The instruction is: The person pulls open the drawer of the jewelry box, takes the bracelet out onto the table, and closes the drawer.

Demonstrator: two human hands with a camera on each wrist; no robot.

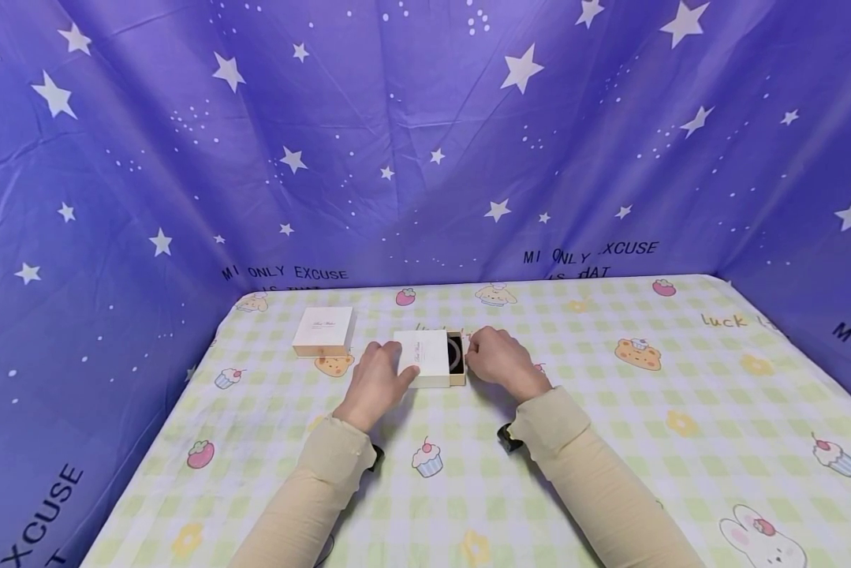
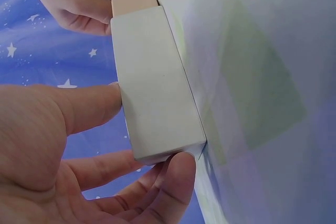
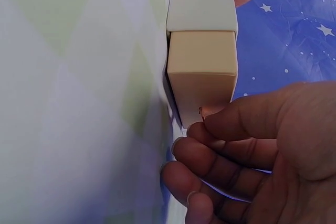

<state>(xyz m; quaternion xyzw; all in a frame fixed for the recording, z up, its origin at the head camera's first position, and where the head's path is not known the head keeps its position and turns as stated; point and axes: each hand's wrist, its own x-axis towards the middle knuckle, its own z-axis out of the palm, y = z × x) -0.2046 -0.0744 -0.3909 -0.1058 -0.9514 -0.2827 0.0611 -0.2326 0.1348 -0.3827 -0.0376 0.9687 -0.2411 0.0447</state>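
White sleeve [image 1: 428, 359] lies at your 12 o'clock. Your left hand [image 1: 377, 382] grips it; your right hand [image 1: 503, 360] pinches small tab [image 3: 203, 114] on drawer [image 3: 203, 53], jutting toward 3 o'clock. Step looks like sliding drawer; next move likely calls for steady sleeve, straight travel.

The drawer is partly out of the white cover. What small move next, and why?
I'd probably ease the tan drawer further right: the right hand pinches the small tab on its end, the left hand holds the white cover, and the curved item inside shows only partly.
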